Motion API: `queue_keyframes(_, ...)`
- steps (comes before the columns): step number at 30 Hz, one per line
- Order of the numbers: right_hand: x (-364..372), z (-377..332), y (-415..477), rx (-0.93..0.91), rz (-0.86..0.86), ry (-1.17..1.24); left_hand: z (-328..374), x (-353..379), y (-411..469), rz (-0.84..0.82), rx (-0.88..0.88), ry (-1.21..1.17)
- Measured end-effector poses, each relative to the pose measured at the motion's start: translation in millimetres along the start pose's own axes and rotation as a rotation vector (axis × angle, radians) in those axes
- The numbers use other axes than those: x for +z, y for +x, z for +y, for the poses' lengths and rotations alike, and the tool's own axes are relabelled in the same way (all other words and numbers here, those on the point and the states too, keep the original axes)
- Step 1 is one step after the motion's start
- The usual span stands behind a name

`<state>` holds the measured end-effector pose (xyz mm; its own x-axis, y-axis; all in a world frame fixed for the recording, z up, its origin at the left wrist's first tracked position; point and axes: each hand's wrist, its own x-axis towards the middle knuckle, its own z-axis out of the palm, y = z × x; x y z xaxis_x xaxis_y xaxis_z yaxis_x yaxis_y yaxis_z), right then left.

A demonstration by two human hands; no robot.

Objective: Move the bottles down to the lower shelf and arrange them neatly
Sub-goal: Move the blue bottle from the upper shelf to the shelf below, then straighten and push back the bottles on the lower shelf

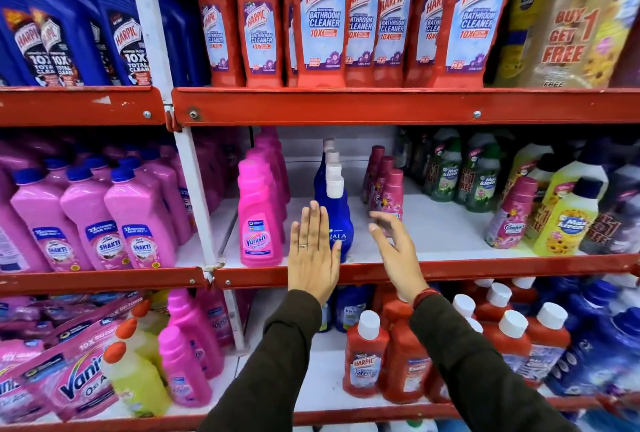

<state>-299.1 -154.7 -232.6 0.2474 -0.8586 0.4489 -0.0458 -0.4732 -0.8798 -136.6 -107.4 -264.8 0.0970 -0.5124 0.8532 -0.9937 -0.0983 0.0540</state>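
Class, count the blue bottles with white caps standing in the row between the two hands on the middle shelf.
4, in single file: the front blue bottle between the left hand and right hand, three more behind it showing mostly caps. Others may be hidden.

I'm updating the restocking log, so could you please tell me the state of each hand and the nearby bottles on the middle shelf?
Left hand: open, flat, fingers together beside the blue bottle.
Right hand: open, fingers spread, holding nothing.
Blue plastic bottle with white cap: upright, capped, front of its row.
Pink Vanish bottle: upright, capped.
Dark pink floral bottle: upright, capped.
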Motion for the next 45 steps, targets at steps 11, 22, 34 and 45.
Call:
queue_keyframes(11,-98.0,6.8,13.8,-0.050,0.474,-0.121,25.5,30.2,4.0,-0.032,-0.026,0.050)
queue_keyframes(22,-183.2,50.4,63.0,0.235,0.666,-0.352,25.4,41.7,1.9,0.036,0.005,0.018)
queue_keyframes(34,-177.8,50.0,56.4,0.123,0.631,-0.281,25.1,42.9,2.4,0.039,0.025,0.050)
queue_keyframes(45,-85.2,12.3,31.0,-0.030,0.391,-0.204,25.0,40.2,3.0,0.021,0.017,0.036)
